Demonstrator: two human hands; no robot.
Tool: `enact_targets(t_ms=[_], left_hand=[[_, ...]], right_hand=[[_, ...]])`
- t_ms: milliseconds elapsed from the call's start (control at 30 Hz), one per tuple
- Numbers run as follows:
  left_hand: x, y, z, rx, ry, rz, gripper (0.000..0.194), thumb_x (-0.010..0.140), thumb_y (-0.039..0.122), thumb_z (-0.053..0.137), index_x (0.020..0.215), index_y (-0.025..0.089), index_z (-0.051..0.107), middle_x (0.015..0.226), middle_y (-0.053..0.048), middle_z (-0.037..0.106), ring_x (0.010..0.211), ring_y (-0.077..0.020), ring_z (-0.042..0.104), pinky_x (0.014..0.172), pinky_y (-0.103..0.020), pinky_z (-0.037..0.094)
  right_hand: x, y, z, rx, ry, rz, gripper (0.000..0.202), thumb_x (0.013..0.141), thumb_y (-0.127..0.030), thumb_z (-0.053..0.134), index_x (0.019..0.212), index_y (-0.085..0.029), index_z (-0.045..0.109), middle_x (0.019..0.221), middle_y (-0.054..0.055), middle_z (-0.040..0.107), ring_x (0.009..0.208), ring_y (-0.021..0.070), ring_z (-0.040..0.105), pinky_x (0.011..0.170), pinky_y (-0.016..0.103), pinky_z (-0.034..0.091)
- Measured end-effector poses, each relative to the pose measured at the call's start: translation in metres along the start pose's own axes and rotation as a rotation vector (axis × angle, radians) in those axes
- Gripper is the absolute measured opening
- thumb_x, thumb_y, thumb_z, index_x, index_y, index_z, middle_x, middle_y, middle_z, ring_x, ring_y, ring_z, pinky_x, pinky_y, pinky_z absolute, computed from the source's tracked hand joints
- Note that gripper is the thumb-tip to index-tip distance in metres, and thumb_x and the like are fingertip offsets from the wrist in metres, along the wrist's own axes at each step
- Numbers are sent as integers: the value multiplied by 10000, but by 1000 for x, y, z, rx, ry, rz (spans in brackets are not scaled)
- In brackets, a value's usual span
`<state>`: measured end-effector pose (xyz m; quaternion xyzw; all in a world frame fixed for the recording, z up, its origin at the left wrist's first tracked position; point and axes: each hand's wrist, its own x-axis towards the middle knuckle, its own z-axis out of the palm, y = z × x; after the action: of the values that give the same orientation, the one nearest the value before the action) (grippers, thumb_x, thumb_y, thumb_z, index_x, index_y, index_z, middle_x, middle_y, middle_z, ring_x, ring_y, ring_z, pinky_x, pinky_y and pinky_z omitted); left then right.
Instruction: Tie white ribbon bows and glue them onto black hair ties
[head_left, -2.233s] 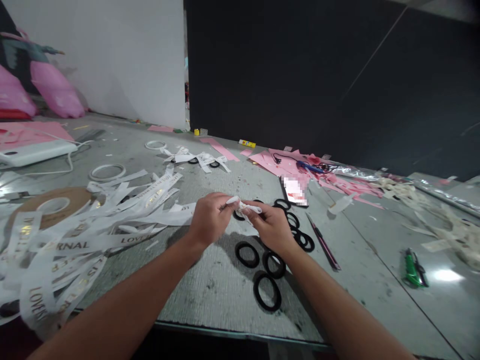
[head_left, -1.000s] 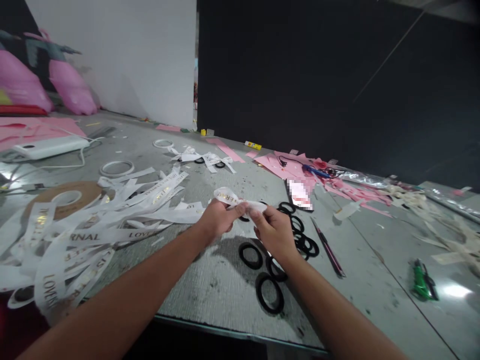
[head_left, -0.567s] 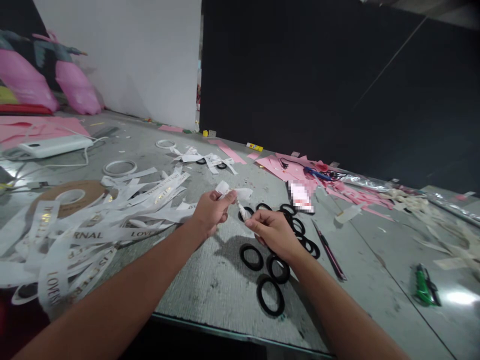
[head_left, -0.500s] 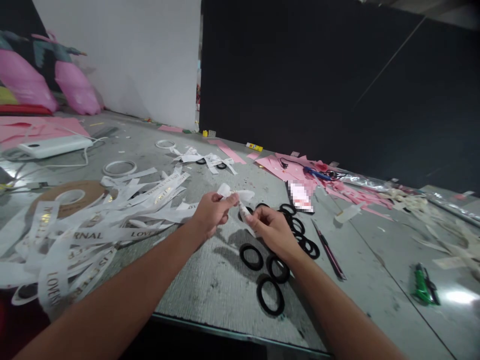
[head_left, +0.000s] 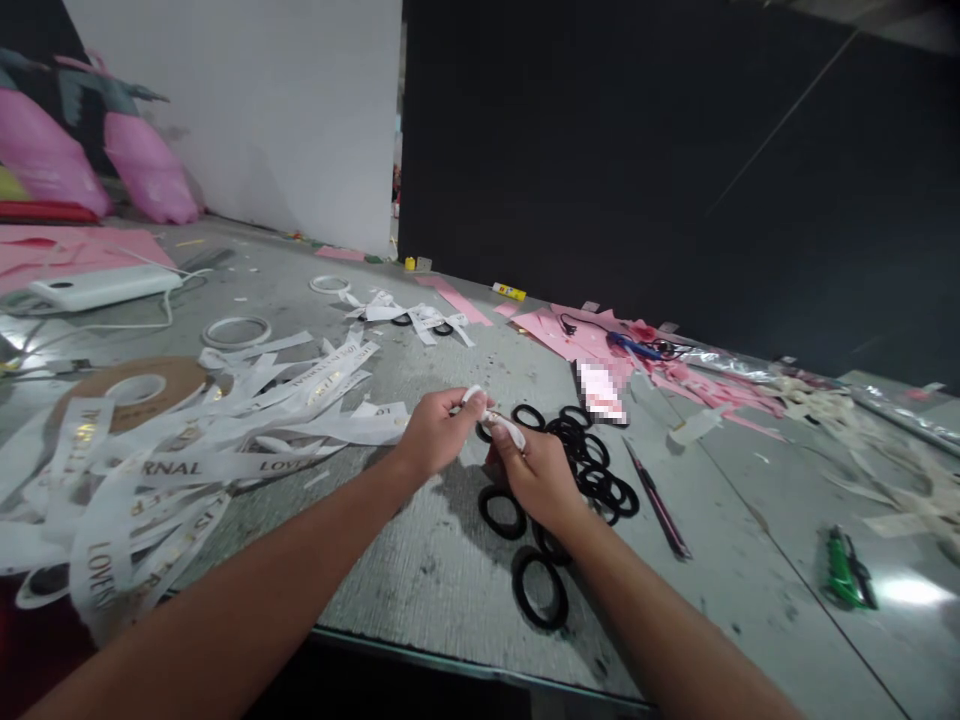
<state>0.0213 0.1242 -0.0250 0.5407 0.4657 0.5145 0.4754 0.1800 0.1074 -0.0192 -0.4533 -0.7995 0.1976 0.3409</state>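
Observation:
Above the middle of the table, my left hand (head_left: 442, 430) pinches one part of a white ribbon (head_left: 510, 432). My right hand (head_left: 536, 470) grips the same ribbon a little to the right, thumb on top. Between the two thumbs the ribbon looks twisted or knotted; whether a ring is inside it I cannot make out. Around and below my right hand lie several black rings (head_left: 541, 592), some flat and apart, others heaped in a pile (head_left: 596, 480). Left of my left hand spreads a heap of white printed ribbon strips (head_left: 300, 465).
Ribbon-tied black rings (head_left: 420, 318) lie farther back. A cardboard spool (head_left: 180, 380) and a white power bank-like box (head_left: 105, 288) stand left. To the right are tweezers (head_left: 660, 505), a green-handled tool (head_left: 847, 570), a phone-like item (head_left: 600, 392) and pink sheets (head_left: 577, 345).
Both hands have drawn closer together on the ribbon. The ribbon's loose end, which stuck out over the left fingers, is pulled in, and my right hand has turned over it.

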Motion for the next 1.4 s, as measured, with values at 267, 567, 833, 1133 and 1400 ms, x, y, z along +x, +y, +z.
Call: enact_targets(t_ms=[267, 567, 833, 1133, 1400], left_hand=[[10, -12, -2, 40, 224, 88, 425, 852, 554, 529, 731, 169, 663, 481, 37, 461, 438, -103, 394, 443, -225, 310], [16, -11, -11, 26, 212, 73, 449, 845, 584, 544, 765, 161, 673, 509, 47, 418, 449, -94, 404, 450, -218, 347], [4, 2, -6, -58, 10, 70, 449, 762, 575, 667, 922, 158, 633, 658, 21, 561, 515, -82, 455, 461, -191, 394], [5, 0, -4, -188, -141, 40, 515, 734, 547, 714, 1038, 163, 557, 585, 58, 530, 434, -76, 453, 410, -199, 385], [8, -3, -1, -158, -170, 90, 353, 738, 328, 710, 978, 184, 494, 575, 79, 534, 479, -89, 497, 482, -218, 409]], right_hand=[[-7, -8, 2, -259, -67, -104, 487, 1011, -425, 260, 676, -199, 531, 548, 9, 520, 473, 128, 423, 522, 270, 275], [-5, -7, 2, 19, 3, 17, 431, 978, -464, 379, 819, -171, 652, 650, 24, 604, 574, 144, 508, 562, 264, 340], [9, 2, -11, 876, 75, 464, 475, 769, -549, 592, 977, -138, 707, 881, 111, 713, 750, 228, 645, 669, 337, 497], [6, 3, 0, 414, -49, 190, 332, 834, -495, 615, 831, -176, 707, 705, 18, 644, 649, 152, 544, 625, 276, 415], [8, 14, -4, 381, 111, 217, 342, 863, -466, 585, 677, -180, 600, 617, -17, 547, 587, 123, 452, 574, 254, 346]])
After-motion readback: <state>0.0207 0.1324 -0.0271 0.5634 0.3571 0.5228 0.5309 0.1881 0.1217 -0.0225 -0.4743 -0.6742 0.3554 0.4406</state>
